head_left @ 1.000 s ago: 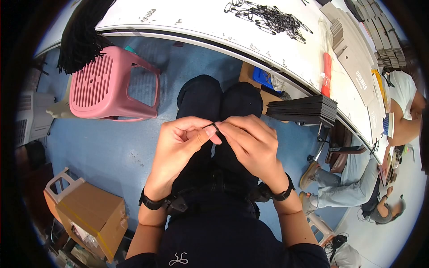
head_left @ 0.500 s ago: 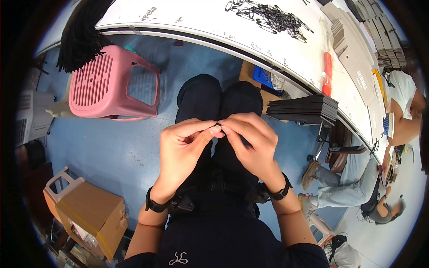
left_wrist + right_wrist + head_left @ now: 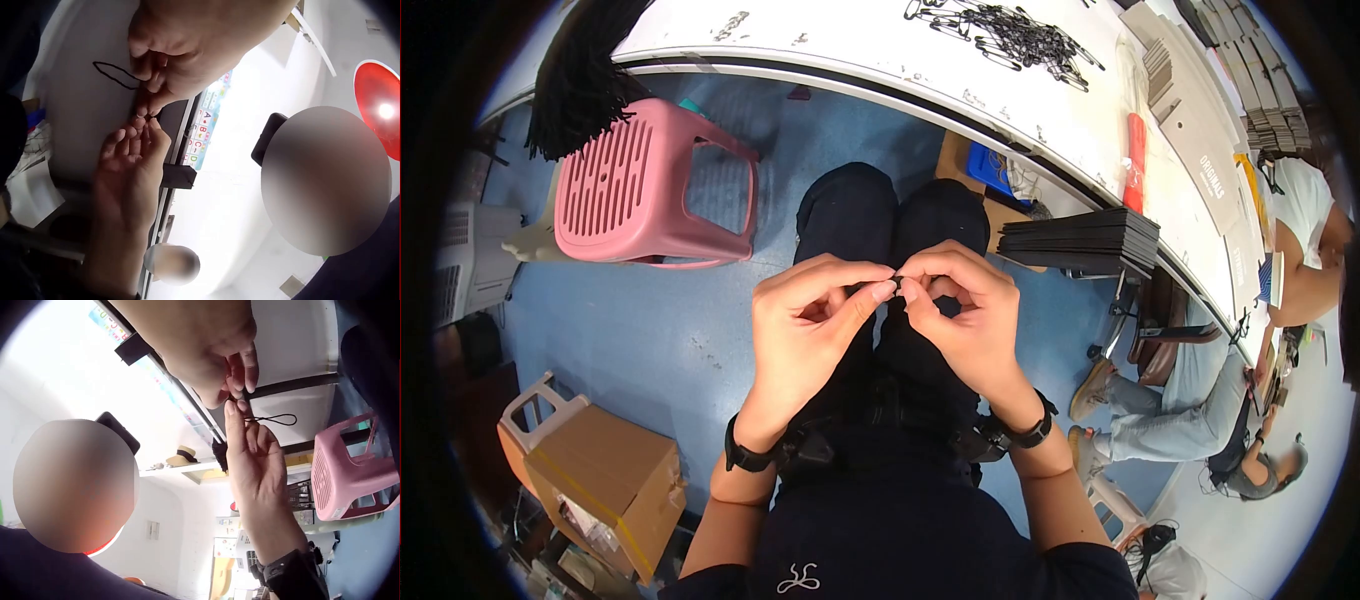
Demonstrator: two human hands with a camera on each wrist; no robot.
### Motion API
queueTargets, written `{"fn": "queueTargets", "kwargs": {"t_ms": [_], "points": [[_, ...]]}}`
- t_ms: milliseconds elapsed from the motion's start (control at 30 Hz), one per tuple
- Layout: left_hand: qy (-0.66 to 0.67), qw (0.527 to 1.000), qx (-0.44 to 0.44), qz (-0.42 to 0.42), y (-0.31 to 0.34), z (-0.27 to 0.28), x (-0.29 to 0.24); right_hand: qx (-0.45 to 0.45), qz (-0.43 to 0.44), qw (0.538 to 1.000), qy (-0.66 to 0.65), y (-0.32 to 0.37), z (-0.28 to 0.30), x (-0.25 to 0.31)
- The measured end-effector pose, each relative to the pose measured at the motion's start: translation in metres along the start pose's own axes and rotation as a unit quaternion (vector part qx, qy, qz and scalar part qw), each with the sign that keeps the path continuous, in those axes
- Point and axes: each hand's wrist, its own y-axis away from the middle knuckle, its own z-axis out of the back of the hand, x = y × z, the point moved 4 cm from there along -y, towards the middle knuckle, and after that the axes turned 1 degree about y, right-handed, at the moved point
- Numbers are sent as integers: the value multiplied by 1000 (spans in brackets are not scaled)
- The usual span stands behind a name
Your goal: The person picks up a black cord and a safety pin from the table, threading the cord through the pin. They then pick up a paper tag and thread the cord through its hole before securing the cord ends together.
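Over the lap, my left hand [image 3: 802, 315] and right hand [image 3: 972, 318] meet fingertip to fingertip. Both pinch a small black cord [image 3: 897, 285] between thumb and fingers; most of it is hidden by the fingers in the head view. In the left wrist view a thin loop of the black cord [image 3: 111, 77] sticks out beside the left hand. The same cord loop [image 3: 284, 416] shows in the right wrist view, past the left hand's fingers. What the fingers do at the pinched end is hidden.
A white table [image 3: 850, 50] runs ahead, bearing a heap of black looped pieces [image 3: 1025, 45] and a red roll [image 3: 1135, 160]. Black cords [image 3: 580, 90] hang over its left edge near a pink stool [image 3: 615, 190]. Dark flat strips [image 3: 1080, 242] jut out at right; a cardboard box [image 3: 605, 470] stands behind left.
The right hand has turned and its fingers have shifted, from lying over the cord to pinching it opposite the left fingertips. Less of the cord shows now. Both hands stay over the lap.
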Motion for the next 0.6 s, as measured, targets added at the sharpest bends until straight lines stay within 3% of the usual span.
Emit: {"fn": "queueTargets", "kwargs": {"t_ms": [100, 167, 233, 300, 333, 367, 400, 433, 600], "points": [[-41, 998, -6, -57, 1, 1, -6, 6, -11, 1000, -17, 0, 0, 0], [-21, 999, 5, -45, 2, 1, -7, 6, -8, 1000, -18, 0, 1, 3], [-1, 999, 16, -33, 3, -1, -6, -6, 96, 990, 103, 0, 1, 17], [253, 964, 19, 80, 4, -7, 6, -10, 133, 980, 151, -1, 2, 20], [253, 964, 20, 80, 3, -4, 5, -14, 169, 965, 198, 0, 1, 23], [351, 923, 50, 151, 2, -2, 6, -14, 169, 965, 198, 1, 0, 24], [443, 866, 79, 219, 3, -4, 8, -24, 97, 989, 110, 1, 0, 19], [431, 875, 66, 211, 2, -4, 10, -33, 24, 999, 21, 1, 0, 14], [408, 892, 44, 187, 3, -3, 12, 13, -23, 999, -24, 2, -5, 14]]}}
